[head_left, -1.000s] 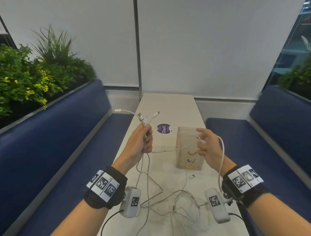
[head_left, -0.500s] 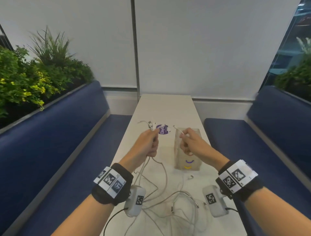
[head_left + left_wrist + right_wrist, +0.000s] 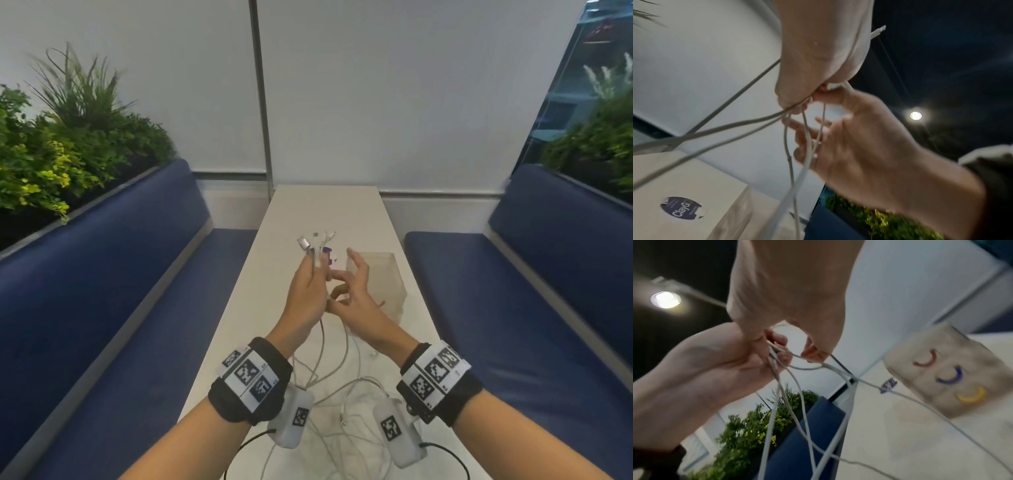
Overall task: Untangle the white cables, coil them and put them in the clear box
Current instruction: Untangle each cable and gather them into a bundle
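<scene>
My left hand (image 3: 317,270) is raised over the table and grips a bundle of white cables (image 3: 322,342) just below their plugs (image 3: 317,240), which stick up above the fist. The strands hang down to a loose tangle (image 3: 342,404) on the table between my wrists. My right hand (image 3: 346,274) is against the left, fingers spread, index pointing up. In the left wrist view the right hand (image 3: 812,129) has hanging cables (image 3: 790,162) running across its fingers. The clear box (image 3: 387,281) stands just behind the right hand; its wall (image 3: 953,378) bears red, blue and yellow arcs.
A narrow white table (image 3: 325,212) runs away from me to the wall. A purple sticker (image 3: 681,208) lies on it left of the box. Blue benches (image 3: 102,274) (image 3: 548,274) flank both sides, with planters (image 3: 68,144) behind them.
My right hand has moved left from in front of the box to the left hand and has spread its fingers. The cable end it pinched now stands with the others above the left fist.
</scene>
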A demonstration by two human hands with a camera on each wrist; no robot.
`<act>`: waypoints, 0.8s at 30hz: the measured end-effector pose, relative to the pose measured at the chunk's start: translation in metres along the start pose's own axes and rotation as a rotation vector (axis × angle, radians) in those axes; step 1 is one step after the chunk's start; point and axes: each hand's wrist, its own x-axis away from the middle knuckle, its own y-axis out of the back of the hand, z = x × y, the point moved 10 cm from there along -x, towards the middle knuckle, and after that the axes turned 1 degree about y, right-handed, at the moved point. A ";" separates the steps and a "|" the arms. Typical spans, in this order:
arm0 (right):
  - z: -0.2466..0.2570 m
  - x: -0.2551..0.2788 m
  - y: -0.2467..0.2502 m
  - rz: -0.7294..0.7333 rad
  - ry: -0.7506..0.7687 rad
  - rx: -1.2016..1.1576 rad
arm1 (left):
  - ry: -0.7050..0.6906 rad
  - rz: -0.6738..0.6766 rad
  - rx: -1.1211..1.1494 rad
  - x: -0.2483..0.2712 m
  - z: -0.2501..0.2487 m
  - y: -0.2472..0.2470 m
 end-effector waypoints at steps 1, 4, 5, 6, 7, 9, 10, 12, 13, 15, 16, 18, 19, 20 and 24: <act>-0.004 0.001 -0.006 0.071 -0.028 0.003 | -0.017 0.018 0.017 0.000 -0.007 0.000; 0.001 0.008 -0.029 0.305 -0.032 0.103 | -0.058 0.137 0.206 0.003 -0.032 -0.005; 0.003 0.010 -0.032 0.341 -0.023 0.101 | -0.058 0.171 0.292 0.003 -0.040 -0.004; -0.001 0.010 -0.032 0.365 -0.032 0.071 | -0.056 0.183 0.357 0.003 -0.048 0.002; -0.007 0.011 -0.032 0.391 -0.069 0.019 | -0.056 0.171 0.406 0.003 -0.058 0.012; -0.020 0.012 -0.024 0.426 -0.142 -0.026 | -0.087 0.110 0.496 -0.001 -0.077 0.041; -0.030 0.012 -0.016 0.423 -0.172 0.011 | -0.123 0.070 0.530 -0.002 -0.088 0.057; -0.044 0.013 0.000 0.415 -0.213 0.116 | -0.188 -0.009 0.573 -0.004 -0.106 0.088; -0.047 0.014 0.005 0.426 -0.223 0.165 | -0.220 -0.044 0.591 -0.005 -0.112 0.102; -0.049 0.014 0.011 0.418 -0.236 0.215 | -0.264 -0.083 0.612 -0.006 -0.121 0.121; -0.046 0.012 0.012 0.385 -0.243 0.181 | -0.271 -0.084 0.607 -0.007 -0.122 0.124; -0.031 0.003 0.017 0.238 -0.248 0.038 | -0.239 -0.083 0.521 -0.008 -0.114 0.122; -0.018 -0.002 0.020 0.172 -0.214 0.031 | -0.220 -0.075 0.440 -0.006 -0.109 0.117; -0.004 -0.008 0.023 0.123 -0.151 0.094 | -0.215 -0.061 0.327 -0.004 -0.104 0.109; 0.038 -0.022 0.014 0.158 0.064 0.585 | -0.347 0.100 -0.273 0.012 -0.084 0.056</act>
